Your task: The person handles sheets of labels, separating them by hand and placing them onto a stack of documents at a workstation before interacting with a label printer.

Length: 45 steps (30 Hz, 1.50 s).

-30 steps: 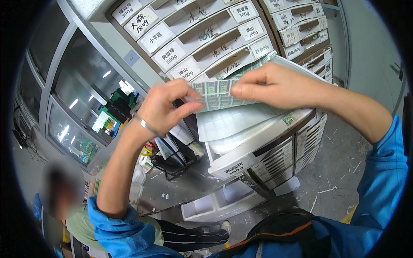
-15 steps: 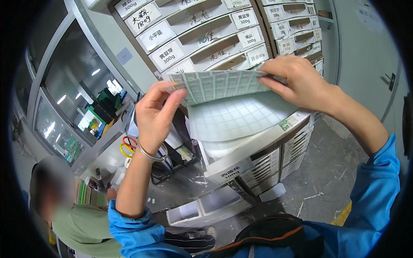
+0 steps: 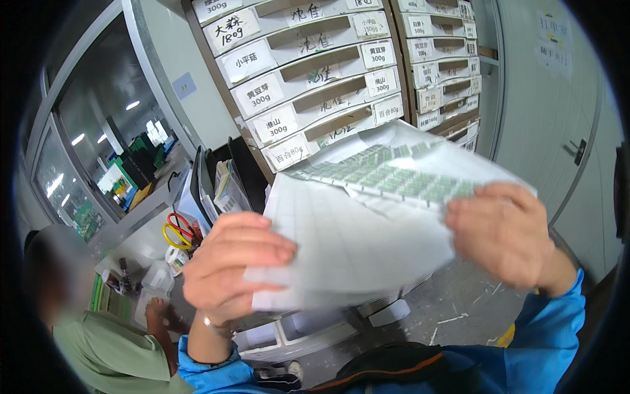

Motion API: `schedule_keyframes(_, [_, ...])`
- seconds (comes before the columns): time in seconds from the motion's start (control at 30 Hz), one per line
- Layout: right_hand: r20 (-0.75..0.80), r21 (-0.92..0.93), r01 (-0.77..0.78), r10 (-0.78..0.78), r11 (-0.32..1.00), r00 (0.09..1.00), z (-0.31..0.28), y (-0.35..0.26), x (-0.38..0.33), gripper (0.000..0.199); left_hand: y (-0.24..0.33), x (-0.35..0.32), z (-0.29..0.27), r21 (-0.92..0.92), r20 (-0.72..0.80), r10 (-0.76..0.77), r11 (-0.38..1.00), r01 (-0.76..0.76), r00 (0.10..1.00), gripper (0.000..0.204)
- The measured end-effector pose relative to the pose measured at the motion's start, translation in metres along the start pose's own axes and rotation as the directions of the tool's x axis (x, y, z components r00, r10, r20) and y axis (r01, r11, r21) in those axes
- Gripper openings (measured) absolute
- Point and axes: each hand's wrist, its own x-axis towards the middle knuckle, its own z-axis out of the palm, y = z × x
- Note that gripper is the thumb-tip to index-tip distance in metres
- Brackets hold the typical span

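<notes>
Gripping a stack of label sheets [image 3: 354,243] with both hands, in front of the drawer cabinet [image 3: 315,79]. Left hand [image 3: 233,266] pinches the lower left corner, thumb on top. Right hand [image 3: 505,233] clamps the right edge, fingers curled over it. Top sheet's green stickers are lifted up. Scissors [image 3: 178,231] sit on the counter, and a person in green [image 3: 111,348] is just below left.

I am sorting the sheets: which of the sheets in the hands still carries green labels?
The upper white sheet, pinched by the right hand, shows rows of green labels; the lower sheet at the left hand looks blank.
</notes>
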Motion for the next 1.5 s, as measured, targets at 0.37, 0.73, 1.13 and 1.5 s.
schedule_keyframes(0.37, [0.018, 0.036, -0.278, 0.278, 0.960, 0.960, -0.008, 0.047, 0.022, 0.029, -0.029, 0.056, -0.017, 0.039, 0.048, -0.569, 0.822, 0.568, 0.821, 0.010])
schedule_keyframes(0.73, [-0.023, 0.004, -0.143, 0.143, 0.990, 0.989, -0.065, 0.062, 0.015, 0.022, 0.003, 0.069, -0.023, -0.186, -0.244, -0.145, 0.977, 0.100, 0.959, 0.013])
schedule_keyframes(1.13, [-0.116, 0.137, -0.012, 0.028, 0.990, 0.993, -0.034, -0.013, -0.035, 0.014, 0.043, -0.011, 0.003, -0.131, 0.041, 0.079, 0.989, -0.073, 0.996, 0.023])
schedule_keyframes(1.5, [-0.222, 0.215, -0.107, 0.155, 0.971, 0.963, -0.031, 0.011, -0.038, 0.037, 0.017, 0.016, -0.088, -0.001, -0.621, -0.337, 0.903, 0.429, 0.708, 0.018])
